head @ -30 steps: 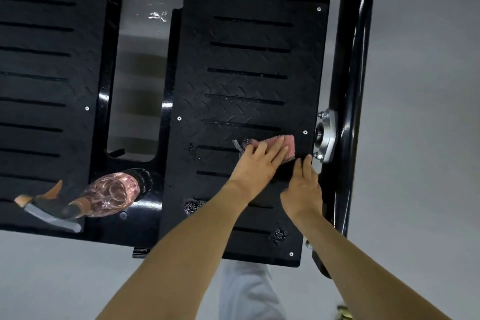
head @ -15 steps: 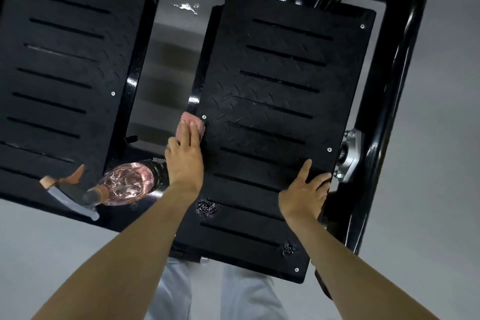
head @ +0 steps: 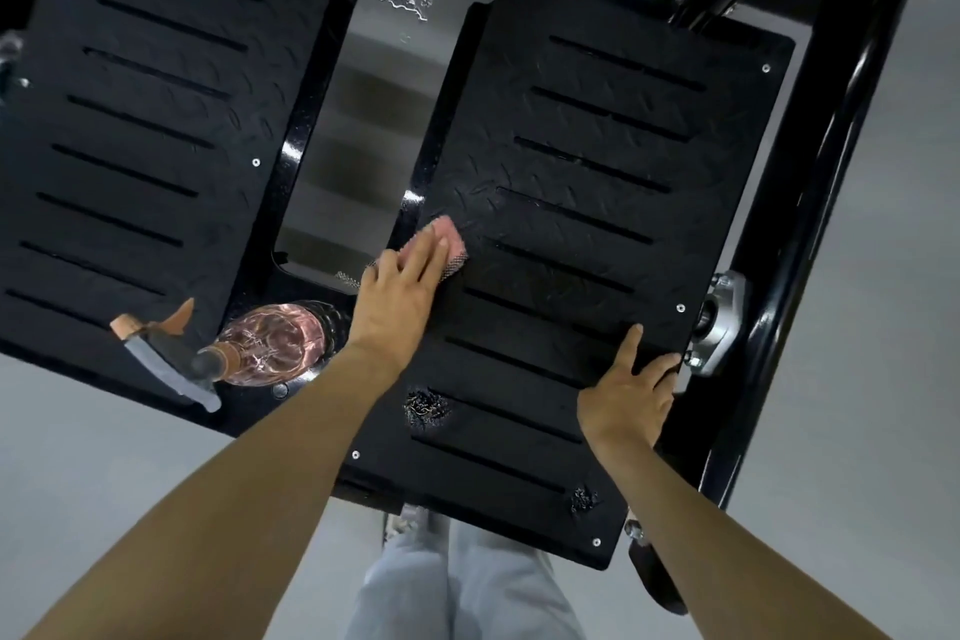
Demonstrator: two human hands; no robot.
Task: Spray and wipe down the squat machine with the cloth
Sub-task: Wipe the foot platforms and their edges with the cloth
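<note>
A: Largest first. Squat machine (head: 831, 182): black tube frame, two slotted tread plates over a grey floor (head: 893, 431). Which plate is being worked?

B: Right footplate (head: 597, 203). The left footplate (head: 145, 120) has no hand on it. The spray bottle (head: 260, 346), clear and pinkish, lies on its side at the left plate's near inner corner. That is the same spot as a second ago.

A: What changed?

B: The cloth (head: 452, 244). A second back it sat beside the right hand at the plate's outer edge. Half a second back it had crossed to the inner edge. Now it lies just in from that inner edge.

A: Meaning?

B: As a judgement, one pass across the mid-plate is done and a return stroke is likely starting. The far slots look still to do. So does the near end, with its scuffed patches (head: 426, 408).

A: Hands?

B: Left hand (head: 400, 296): fingers straight and close together, pressing the pink cloth flat to the plate, nothing pinched. The cloth's waffle-textured edge shows past the fingertips. Right hand (head: 628, 395): fingers spread, laid on the plate's outer edge near the silver bearing block (head: 724, 322). It braces and holds nothing, and has kept that post.

A: Any writing?

B: None legible. No brand or label shows on frame, plates or bottle.
</note>
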